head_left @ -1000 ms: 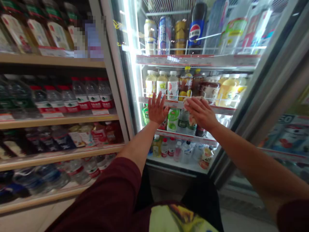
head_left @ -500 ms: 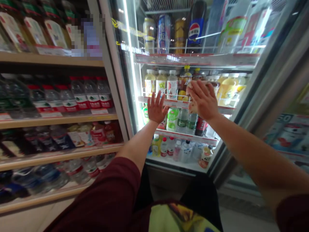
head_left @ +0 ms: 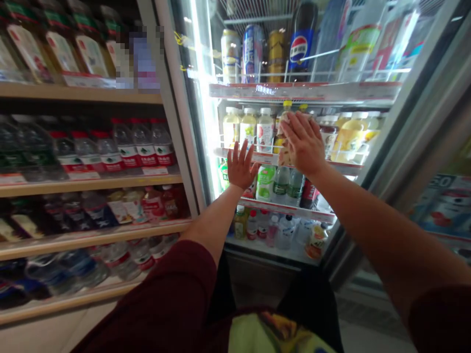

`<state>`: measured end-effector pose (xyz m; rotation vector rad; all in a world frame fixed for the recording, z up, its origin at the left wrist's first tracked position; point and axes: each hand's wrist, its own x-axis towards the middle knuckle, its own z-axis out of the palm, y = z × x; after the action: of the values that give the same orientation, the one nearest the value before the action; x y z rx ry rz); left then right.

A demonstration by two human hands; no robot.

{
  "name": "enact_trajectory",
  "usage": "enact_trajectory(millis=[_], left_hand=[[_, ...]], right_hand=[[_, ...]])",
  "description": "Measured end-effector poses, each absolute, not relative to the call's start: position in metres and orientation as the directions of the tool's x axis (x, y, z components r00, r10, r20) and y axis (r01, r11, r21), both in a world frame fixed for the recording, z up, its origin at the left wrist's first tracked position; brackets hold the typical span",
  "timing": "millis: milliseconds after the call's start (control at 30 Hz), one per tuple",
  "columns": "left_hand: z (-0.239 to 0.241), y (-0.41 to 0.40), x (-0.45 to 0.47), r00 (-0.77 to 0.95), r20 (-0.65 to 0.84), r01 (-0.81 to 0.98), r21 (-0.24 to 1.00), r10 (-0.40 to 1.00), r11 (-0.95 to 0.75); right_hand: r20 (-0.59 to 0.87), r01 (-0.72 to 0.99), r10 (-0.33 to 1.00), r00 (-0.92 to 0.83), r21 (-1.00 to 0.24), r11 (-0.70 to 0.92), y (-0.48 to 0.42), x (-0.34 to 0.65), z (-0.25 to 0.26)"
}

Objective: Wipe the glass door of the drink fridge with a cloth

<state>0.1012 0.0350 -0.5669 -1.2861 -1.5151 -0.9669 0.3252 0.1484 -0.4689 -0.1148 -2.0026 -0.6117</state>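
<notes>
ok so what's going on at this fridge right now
A person in dark red sleeves has both arms out toward a glass fridge door. The right hand holds a pale cloth under its fingers, apparently against the glass. The left hand, fingers spread and holding nothing, seems to rest on it too. Behind, bottles and cans line lit shelves, including a Pepsi bottle on the uppermost visible one.
</notes>
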Motion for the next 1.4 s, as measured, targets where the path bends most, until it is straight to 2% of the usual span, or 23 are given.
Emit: enact_trajectory(millis=[67, 200, 267, 333, 467, 533, 633, 700, 900, 967, 1100, 1167, 1300, 1400], left_hand=[[-0.567, 0.035, 0.101, -0.052, 0.957, 0.989, 0.010, 0.284, 0.149], [-0.567, 0.035, 0.102, -0.063, 0.957, 0.989, 0.022, 0.283, 0.146], [-0.567, 0.035, 0.102, -0.075, 0.954, 0.989, 0.035, 0.290, 0.143], [-0.567, 0.034, 0.103, -0.080, 0.951, 0.989, 0.040, 0.297, 0.140], [-0.566, 0.034, 0.102, -0.075, 0.951, 0.989, 0.033, 0.300, 0.144], [-0.566, 0.034, 0.102, -0.067, 0.953, 0.988, 0.024, 0.295, 0.149], [-0.567, 0.035, 0.102, -0.057, 0.957, 0.986, 0.009, 0.285, 0.167], [-0.568, 0.035, 0.102, -0.057, 0.957, 0.986, 0.010, 0.283, 0.167], [-0.568, 0.035, 0.101, -0.060, 0.961, 0.989, 0.021, 0.269, 0.148], [-0.568, 0.036, 0.101, -0.052, 0.964, 0.990, 0.015, 0.261, 0.144], [-0.569, 0.036, 0.100, -0.031, 0.967, 0.990, -0.005, 0.253, 0.141], [-0.569, 0.036, 0.100, -0.030, 0.968, 0.990, -0.006, 0.250, 0.142], [-0.569, 0.036, 0.100, -0.020, 0.971, 0.991, -0.013, 0.240, 0.136], [-0.569, 0.036, 0.100, -0.019, 0.969, 0.991, -0.015, 0.246, 0.137]], right_hand=[[0.822, 0.302, -0.192, -0.536, 0.400, 0.865, 0.146, 0.322, -0.481], [0.586, 0.074, -0.352, -0.729, 0.580, 0.811, 0.141, 0.323, -0.502], [0.536, 0.036, -0.379, -0.755, 0.611, 0.791, 0.141, 0.325, -0.496], [0.604, 0.113, -0.335, -0.723, 0.582, 0.806, 0.142, 0.327, -0.484], [0.782, 0.306, -0.199, -0.591, 0.445, 0.842, 0.145, 0.328, -0.481], [0.760, 0.274, -0.263, -0.595, 0.499, 0.822, 0.147, 0.329, -0.492], [0.626, 0.133, -0.447, -0.639, 0.663, 0.737, 0.151, 0.331, -0.507], [0.589, 0.105, -0.486, -0.646, 0.699, 0.707, 0.154, 0.333, -0.506], [0.771, 0.273, -0.324, -0.549, 0.532, 0.802, 0.154, 0.339, -0.505], [0.745, 0.254, -0.347, -0.570, 0.562, 0.787, 0.153, 0.341, -0.514], [0.601, 0.145, -0.435, -0.671, 0.681, 0.718, 0.154, 0.347, -0.515], [0.628, 0.181, -0.394, -0.671, 0.654, 0.735, 0.155, 0.350, -0.506], [0.783, 0.340, -0.280, -0.555, 0.521, 0.783, 0.154, 0.353, -0.499], [0.741, 0.303, -0.349, -0.574, 0.587, 0.750, 0.151, 0.354, -0.511]])
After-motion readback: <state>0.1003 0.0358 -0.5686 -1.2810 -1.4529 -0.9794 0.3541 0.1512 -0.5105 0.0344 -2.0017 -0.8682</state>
